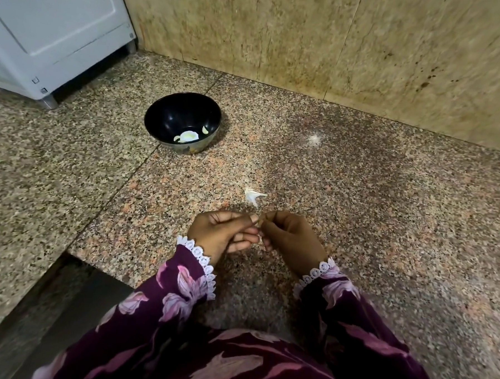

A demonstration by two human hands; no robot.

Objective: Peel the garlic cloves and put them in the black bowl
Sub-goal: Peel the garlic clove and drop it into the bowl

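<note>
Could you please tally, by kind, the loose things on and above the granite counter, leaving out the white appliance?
Black bowl: 1
Pale pieces in the bowl: 3
White peel scrap on the counter: 1
Clove pinched between left hand and right hand: 1
Total: 6

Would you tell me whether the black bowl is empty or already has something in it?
Not empty: the black bowl stands upright on the counter with a few pale garlic pieces lying at its bottom.
</note>
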